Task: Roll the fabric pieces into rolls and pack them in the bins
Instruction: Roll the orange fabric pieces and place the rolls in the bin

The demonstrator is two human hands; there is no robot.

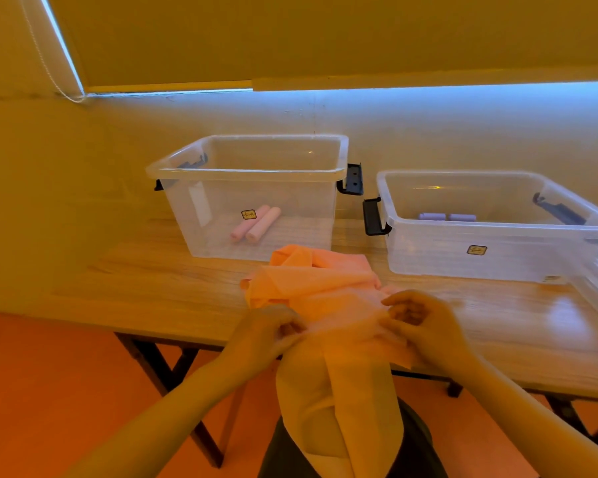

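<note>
Currently left hand (273, 331) and right hand (416, 322) fingers each pinch the orange fabric piece (311, 288); beyond them, two clear bins hold rolls.

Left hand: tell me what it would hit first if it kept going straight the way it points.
The left hand points up and right, pinching the orange fabric. Going straight on, it would probably push into that bunched fabric first; the left bin stands farther behind, though depth is hard to judge.
</note>
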